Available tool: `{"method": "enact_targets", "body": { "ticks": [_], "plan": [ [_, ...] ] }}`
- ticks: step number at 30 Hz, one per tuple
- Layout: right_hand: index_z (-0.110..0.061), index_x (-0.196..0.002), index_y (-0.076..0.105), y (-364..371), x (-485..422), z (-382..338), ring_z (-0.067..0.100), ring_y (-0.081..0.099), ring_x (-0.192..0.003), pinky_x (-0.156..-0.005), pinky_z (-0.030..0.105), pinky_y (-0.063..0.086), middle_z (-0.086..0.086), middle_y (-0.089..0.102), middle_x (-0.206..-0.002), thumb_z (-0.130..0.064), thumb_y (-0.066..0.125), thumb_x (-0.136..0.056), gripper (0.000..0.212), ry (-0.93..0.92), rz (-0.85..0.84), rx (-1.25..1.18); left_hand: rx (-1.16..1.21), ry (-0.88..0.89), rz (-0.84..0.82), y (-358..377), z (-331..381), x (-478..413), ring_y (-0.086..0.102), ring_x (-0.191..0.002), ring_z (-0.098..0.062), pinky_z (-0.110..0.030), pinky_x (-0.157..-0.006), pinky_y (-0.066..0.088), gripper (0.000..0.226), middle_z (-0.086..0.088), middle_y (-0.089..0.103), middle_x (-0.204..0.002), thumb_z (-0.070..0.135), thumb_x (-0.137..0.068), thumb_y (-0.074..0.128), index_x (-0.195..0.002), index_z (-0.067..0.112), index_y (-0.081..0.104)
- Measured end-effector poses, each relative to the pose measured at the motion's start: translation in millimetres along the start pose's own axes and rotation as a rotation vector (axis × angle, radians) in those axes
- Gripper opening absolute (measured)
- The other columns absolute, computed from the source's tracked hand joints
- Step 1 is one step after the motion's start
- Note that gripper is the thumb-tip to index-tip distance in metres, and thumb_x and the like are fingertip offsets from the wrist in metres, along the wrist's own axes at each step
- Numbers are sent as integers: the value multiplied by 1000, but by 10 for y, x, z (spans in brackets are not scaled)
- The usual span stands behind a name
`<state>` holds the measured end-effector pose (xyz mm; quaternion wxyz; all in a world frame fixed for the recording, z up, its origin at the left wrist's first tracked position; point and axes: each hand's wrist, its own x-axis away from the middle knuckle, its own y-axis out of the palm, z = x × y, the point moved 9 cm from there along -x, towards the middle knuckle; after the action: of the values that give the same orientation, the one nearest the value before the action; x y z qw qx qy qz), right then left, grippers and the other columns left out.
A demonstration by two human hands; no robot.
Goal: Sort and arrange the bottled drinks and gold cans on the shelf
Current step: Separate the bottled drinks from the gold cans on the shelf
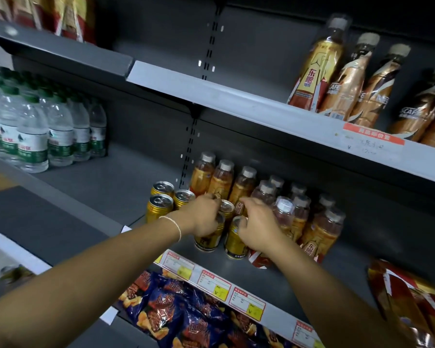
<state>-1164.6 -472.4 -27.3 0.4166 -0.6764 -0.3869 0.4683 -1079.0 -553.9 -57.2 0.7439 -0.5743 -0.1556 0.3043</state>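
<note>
Two hands work on the middle shelf [337,272]. The left hand [203,218] has its fingers curled over the top of one gold can [209,238]. Just beside it, the right hand [259,226] grips the rim of a second gold can [234,243]. Both cans stand upright near the shelf's front edge, long axis vertical, side by side.

Just behind them, between the two hands, a third can [227,207] stands upright with its pull-tab top facing up. To the left, three more cans [160,208] stand in a tight cluster, tops up too, which makes six gold cans in all.

Right of and behind the hands, orange bottled drinks [329,232] stand upright in rows, caps up. About ten show, the far ones partly hidden.

On the shelf above, five bottles [349,81] stand at the right. Water bottles [33,139] fill the far left, and blue snack bags [186,320] lie below.
</note>
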Motion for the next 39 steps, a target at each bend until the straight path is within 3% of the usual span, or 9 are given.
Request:
{"method": "enact_targets", "body": {
  "ticks": [4, 11, 14, 17, 20, 23, 31, 34, 39],
  "plan": [
    [-10, -135, 50, 302, -55, 44, 29, 52, -121, -99, 35, 46, 12, 54, -132, -16, 49, -89, 46, 49, -178, 141, 11, 49, -102, 199, -1, 57, 31, -140, -32, -40, -114, 33, 68, -16, 25, -156, 17, -88, 49, -151, 6, 25],
    [-10, -131, 47, 520, -54, 103, 31, 40, -123, -102, 38, 39, 10, 51, -133, -26, 50, -88, 45, 91, -294, 305, -178, 101, -84, 357, -17, 41, 22, -138, -39, -45, -112, 33, 84, -14, 18, -155, 27, -86, 58, -154, 10, 10],
    [-8, -129, 47, 563, -77, 99, 32, 37, -120, -102, 38, 37, 10, 49, -129, -26, 55, -85, 48, 99, -335, 351, -230, 86, -36, 330, -43, 4, 26, -132, -39, -43, -108, 36, 93, -15, 23, -148, 31, -81, 67, -154, 12, 11],
    [-8, -124, 49, 592, -84, 82, 33, 38, -115, -99, 39, 36, 12, 49, -123, -24, 60, -83, 46, 93, -376, 423, -230, 50, -12, 302, -99, -16, 28, -130, -39, -42, -105, 39, 86, -18, 27, -139, 36, -76, 70, -147, 11, 27],
    [-13, -113, 53, 535, -81, 54, 31, 38, -113, -95, 39, 35, 9, 54, -117, -28, 63, -85, 33, 89, -350, 440, -152, 13, -16, 280, -173, -21, 32, -127, -39, -42, -103, 43, 68, -17, 30, -133, 35, -72, 71, -132, 14, 44],
    [-16, -108, 57, 473, -48, -22, 29, 38, -114, -96, 40, 35, 7, 56, -116, -34, 66, -85, 31, 56, -282, 433, -82, -8, -6, 275, -195, -9, 43, -119, -34, -39, -100, 47, 73, -14, 33, -128, 33, -72, 73, -135, 14, 41],
    [-12, -131, 46, 483, 256, -108, 33, 43, -124, -95, 40, 47, 10, 43, -135, -23, 67, -88, 50, -4, -174, 246, 99, -33, 29, 325, -136, 133, 51, -120, -33, -37, -98, 49, 89, -17, 41, -137, 24, -75, 72, -148, 17, 23],
    [-13, -147, 33, 481, 450, -96, 31, 30, -136, -106, 40, 41, 9, 32, -149, -20, 64, -91, 64, -40, -144, 207, 137, -46, 68, 295, -81, 244, 51, -119, -34, -37, -97, 49, 88, -14, 42, -132, 19, -73, 72, -147, 18, 25],
    [-14, -152, 28, 280, 830, -39, 28, 22, -143, -115, 38, 29, 7, 27, -155, -26, 61, -94, 68, -112, -71, 143, 146, -94, 127, 220, 78, 459, 50, -122, -32, -36, -99, 49, 86, -13, 45, -135, 20, -72, 73, -146, 17, 29]
  ]
}}
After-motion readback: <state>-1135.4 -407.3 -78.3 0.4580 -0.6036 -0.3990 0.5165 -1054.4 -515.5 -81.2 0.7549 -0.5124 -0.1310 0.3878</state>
